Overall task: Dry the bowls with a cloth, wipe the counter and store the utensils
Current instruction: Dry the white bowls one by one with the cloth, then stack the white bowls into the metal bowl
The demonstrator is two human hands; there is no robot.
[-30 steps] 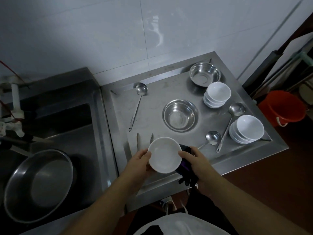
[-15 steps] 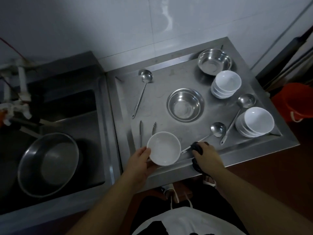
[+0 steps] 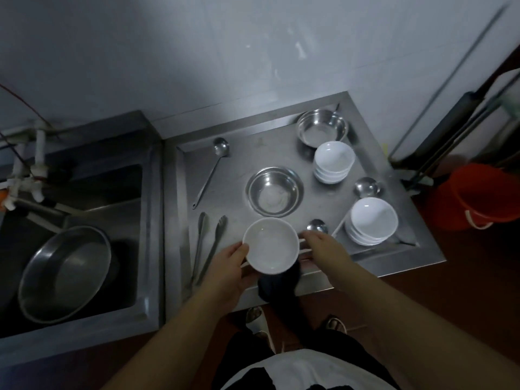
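Note:
My left hand (image 3: 228, 266) grips a white bowl (image 3: 270, 244) by its left rim, just above the front of the steel counter (image 3: 253, 156). A dark cloth (image 3: 277, 285) hangs from under the bowl, past the counter's front edge. At the bowl's right rim is my right hand (image 3: 323, 246), fingers pointing forward; it holds the cloth on its thumb side, and the bowl hides the grip. Two stacks of white bowls (image 3: 333, 161) (image 3: 372, 220) stand on the right. Steel bowls sit mid-counter (image 3: 275, 192) and at the back (image 3: 322, 128).
Tongs (image 3: 208, 246) lie left of the held bowl. A ladle (image 3: 221, 147) lies at the back left, another (image 3: 365, 187) between the stacks, and a spoon (image 3: 317, 226) by my right fingers. The sink holds a large steel basin (image 3: 66, 273). A red bucket (image 3: 478, 195) stands at right.
My right hand has come back from the counter's front edge to the bowl's right rim, and the cloth now hangs under the bowl. The left hand has kept hold of the bowl.

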